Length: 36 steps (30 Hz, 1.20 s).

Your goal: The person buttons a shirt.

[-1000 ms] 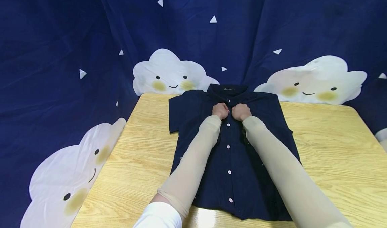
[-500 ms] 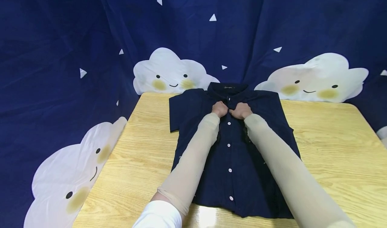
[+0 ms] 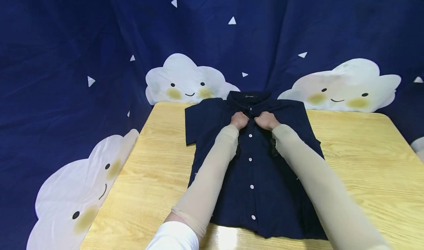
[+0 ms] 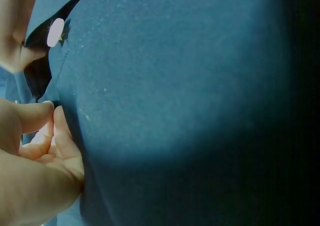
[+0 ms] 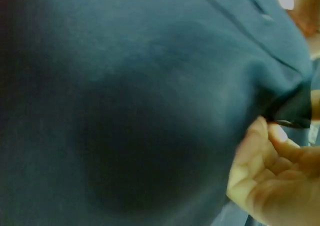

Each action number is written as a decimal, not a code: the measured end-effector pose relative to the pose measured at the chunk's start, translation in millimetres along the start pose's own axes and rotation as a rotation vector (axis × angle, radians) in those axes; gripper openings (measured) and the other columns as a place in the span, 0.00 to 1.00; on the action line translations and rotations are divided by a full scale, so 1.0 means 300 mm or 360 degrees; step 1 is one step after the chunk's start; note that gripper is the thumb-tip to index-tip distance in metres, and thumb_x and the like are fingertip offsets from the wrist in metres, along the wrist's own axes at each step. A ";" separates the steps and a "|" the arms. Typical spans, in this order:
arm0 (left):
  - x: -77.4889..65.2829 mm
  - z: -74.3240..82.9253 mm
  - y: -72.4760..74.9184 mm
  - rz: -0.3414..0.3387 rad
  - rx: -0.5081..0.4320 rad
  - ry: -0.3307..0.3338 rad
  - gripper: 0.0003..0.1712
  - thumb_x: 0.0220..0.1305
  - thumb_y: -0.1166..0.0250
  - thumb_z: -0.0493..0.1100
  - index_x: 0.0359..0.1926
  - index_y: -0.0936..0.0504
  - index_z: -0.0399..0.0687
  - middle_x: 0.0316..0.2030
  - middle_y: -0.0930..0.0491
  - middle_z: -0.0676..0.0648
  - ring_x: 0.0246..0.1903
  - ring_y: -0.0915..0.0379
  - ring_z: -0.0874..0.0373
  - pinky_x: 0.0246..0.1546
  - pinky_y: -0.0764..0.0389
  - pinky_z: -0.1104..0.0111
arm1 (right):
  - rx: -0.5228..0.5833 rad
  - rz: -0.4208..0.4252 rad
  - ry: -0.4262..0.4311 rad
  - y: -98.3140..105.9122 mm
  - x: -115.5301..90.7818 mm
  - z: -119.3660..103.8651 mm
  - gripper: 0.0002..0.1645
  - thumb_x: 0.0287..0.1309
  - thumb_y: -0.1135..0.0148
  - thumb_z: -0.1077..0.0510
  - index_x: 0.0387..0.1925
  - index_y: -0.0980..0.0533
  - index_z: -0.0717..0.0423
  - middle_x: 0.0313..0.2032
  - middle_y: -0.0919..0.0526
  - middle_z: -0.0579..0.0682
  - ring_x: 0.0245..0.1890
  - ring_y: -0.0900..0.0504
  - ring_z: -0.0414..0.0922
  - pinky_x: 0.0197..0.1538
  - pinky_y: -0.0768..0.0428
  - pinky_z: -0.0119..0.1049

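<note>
A dark navy short-sleeved button-up shirt (image 3: 205, 121) lies front up and spread out, its collar (image 3: 233, 97) at the far end. My left hand (image 3: 240, 121) is at the upper chest, left of the button line. In the left wrist view, its thumb and fingertips pinch the shirt's front edge, below a pale button (image 4: 55, 32). Across the small gap, my right hand (image 3: 266, 121) pinches the other front edge, near a buttonhole (image 5: 260, 8) in the right wrist view. Between the hands the front parts slightly. Several white buttons run down toward the hem.
The shirt rests on a light wood-grain table (image 3: 159, 150). Behind it and on the left hangs a dark blue curtain (image 3: 212, 32) with smiling white clouds (image 3: 185, 77). Beige sleeves cover both forearms, which reach over the shirt's lower half.
My right hand and forearm have shifted slightly right, and the gap between the two hands has widened. The left hand has edged a little left. The shirt lies nearly as before.
</note>
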<state>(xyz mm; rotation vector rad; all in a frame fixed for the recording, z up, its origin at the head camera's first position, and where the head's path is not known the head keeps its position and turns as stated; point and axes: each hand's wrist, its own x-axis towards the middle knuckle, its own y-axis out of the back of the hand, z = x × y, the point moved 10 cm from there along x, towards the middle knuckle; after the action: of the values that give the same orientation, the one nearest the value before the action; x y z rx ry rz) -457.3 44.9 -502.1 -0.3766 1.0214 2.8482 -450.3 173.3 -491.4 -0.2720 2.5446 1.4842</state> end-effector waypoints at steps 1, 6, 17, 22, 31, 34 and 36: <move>0.001 -0.003 0.003 0.0013 0.0005 0.0000 0.08 0.67 0.43 0.42 0.36 0.19 0.46 0.38 0.22 0.49 0.42 0.27 0.54 0.43 0.27 0.67 | 0.0014 0.0032 0.0037 0.007 -0.001 -0.006 0.21 0.62 0.55 0.53 0.44 0.27 0.67 0.45 0.24 0.65 0.41 0.25 0.58 0.44 0.27 0.49; 0.001 -0.008 0.005 0.0027 0.0026 -0.0016 0.06 0.67 0.44 0.41 0.34 0.21 0.46 0.35 0.23 0.49 0.40 0.27 0.54 0.41 0.27 0.68 | -0.0068 0.0114 0.0315 -0.002 -0.003 -0.078 0.26 0.59 0.51 0.61 0.61 0.34 0.62 0.55 0.28 0.66 0.54 0.29 0.60 0.56 0.32 0.53; 0.053 -0.039 -0.041 -0.0039 0.0077 0.0044 0.08 0.66 0.42 0.43 0.32 0.20 0.46 0.34 0.21 0.47 0.37 0.25 0.53 0.37 0.25 0.66 | -0.0291 0.0011 0.0407 -0.078 0.007 -0.118 0.30 0.64 0.61 0.62 0.67 0.41 0.66 0.60 0.33 0.69 0.58 0.33 0.62 0.61 0.37 0.53; 0.294 -0.131 -0.152 0.0062 0.0304 -0.0056 0.11 0.63 0.41 0.49 0.27 0.19 0.51 0.33 0.19 0.50 0.38 0.23 0.54 0.38 0.25 0.66 | 0.0074 0.0214 0.0195 -0.033 0.009 -0.071 0.23 0.61 0.49 0.60 0.55 0.27 0.68 0.53 0.24 0.65 0.54 0.27 0.61 0.57 0.31 0.51; 0.390 -0.157 -0.200 0.0037 0.0411 -0.0002 0.12 0.56 0.36 0.54 0.33 0.14 0.54 0.42 0.18 0.52 0.46 0.25 0.55 0.45 0.26 0.67 | 0.0622 0.0484 -0.0110 0.020 -0.001 0.008 0.09 0.53 0.34 0.58 0.34 0.18 0.61 0.41 0.18 0.59 0.48 0.25 0.56 0.53 0.28 0.45; 0.466 -0.179 -0.232 0.0007 0.0474 -0.0061 0.14 0.56 0.37 0.58 0.34 0.14 0.56 0.42 0.18 0.53 0.44 0.24 0.57 0.42 0.26 0.69 | 0.0619 0.0379 -0.0068 0.011 0.010 -0.003 0.09 0.53 0.39 0.62 0.36 0.18 0.62 0.35 0.17 0.55 0.37 0.21 0.50 0.41 0.23 0.39; 0.522 -0.193 -0.256 0.0034 0.0499 -0.0111 0.15 0.55 0.36 0.60 0.30 0.14 0.57 0.39 0.19 0.52 0.40 0.25 0.56 0.37 0.26 0.69 | 0.0608 0.0280 -0.0057 0.002 0.016 -0.008 0.10 0.53 0.41 0.63 0.36 0.19 0.63 0.28 0.17 0.52 0.29 0.20 0.45 0.32 0.24 0.33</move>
<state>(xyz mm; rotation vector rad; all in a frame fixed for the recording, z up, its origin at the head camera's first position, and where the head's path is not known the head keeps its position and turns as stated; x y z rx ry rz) -584.1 67.8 -633.3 -0.2370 1.4338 2.6337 -455.2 171.3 -491.1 0.0348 2.8101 1.0052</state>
